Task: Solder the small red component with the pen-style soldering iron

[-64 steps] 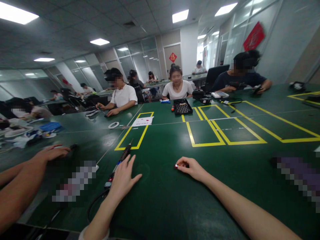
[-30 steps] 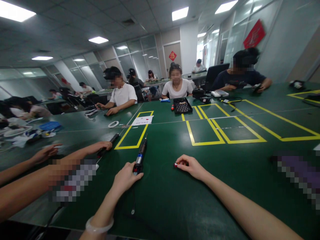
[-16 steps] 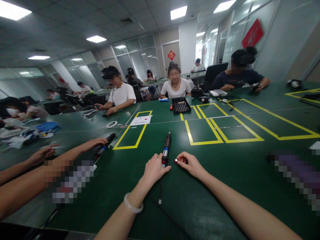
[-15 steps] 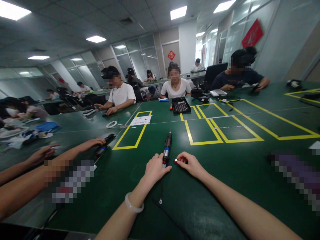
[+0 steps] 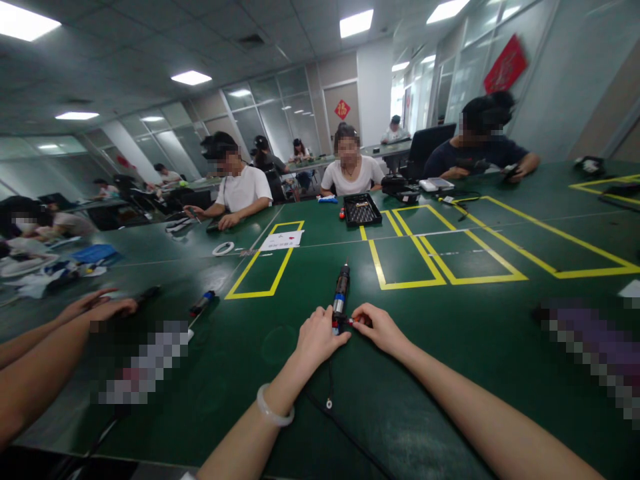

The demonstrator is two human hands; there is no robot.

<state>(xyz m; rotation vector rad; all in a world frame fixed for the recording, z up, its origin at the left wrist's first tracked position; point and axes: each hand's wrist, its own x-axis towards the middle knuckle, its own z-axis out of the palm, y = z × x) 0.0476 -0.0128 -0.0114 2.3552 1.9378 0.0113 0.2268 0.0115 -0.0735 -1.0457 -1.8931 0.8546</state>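
My left hand (image 5: 320,340) is closed around the rear end of an electric screwdriver (image 5: 341,293). This tool is black with a silver and blue band, and its thin tip points away from me. A cord with a small ring (image 5: 329,404) trails from behind it. My right hand (image 5: 377,327) pinches a small red piece (image 5: 351,321) between thumb and fingertips, right beside the tool's rear end. Fingers hide most of that piece, so its kind cannot be made out.
On the left, a neighbour's hands (image 5: 113,307) are near a similar black and blue tool (image 5: 203,303). Yellow tape (image 5: 413,287) outlines areas on the green table (image 5: 280,400). A black tray (image 5: 363,211), a white paper (image 5: 283,240) and a white ring (image 5: 223,249) lie farther back.
My left hand and the screwdriver have shifted slightly right, up to the red piece in my right hand. The neighbour's hand has drawn a dark part leftward, away from the blue-banded tool.
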